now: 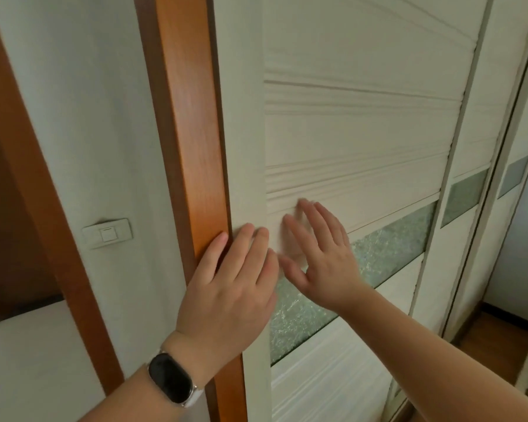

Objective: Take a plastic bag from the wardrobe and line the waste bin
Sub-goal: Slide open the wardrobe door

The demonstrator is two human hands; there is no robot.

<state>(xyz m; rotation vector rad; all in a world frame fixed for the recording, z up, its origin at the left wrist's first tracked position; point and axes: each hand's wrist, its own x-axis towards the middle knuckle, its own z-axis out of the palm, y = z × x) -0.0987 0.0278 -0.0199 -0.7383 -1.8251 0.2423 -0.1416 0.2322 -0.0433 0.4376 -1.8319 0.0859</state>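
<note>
A white sliding wardrobe door with grooved panels and a frosted green glass band fills the middle of the head view; it is closed against an orange wooden frame post. My left hand, with a dark watch on the wrist, lies flat on the door's left edge, fingers apart and touching the post. My right hand presses flat on the panel just above the glass band, fingers spread. Neither hand holds anything. No plastic bag or waste bin is in view.
A second sliding door sits behind to the right, on its track. A white wall with a light switch stands left of the post, beside a brown door frame. Wooden floor shows at the lower right.
</note>
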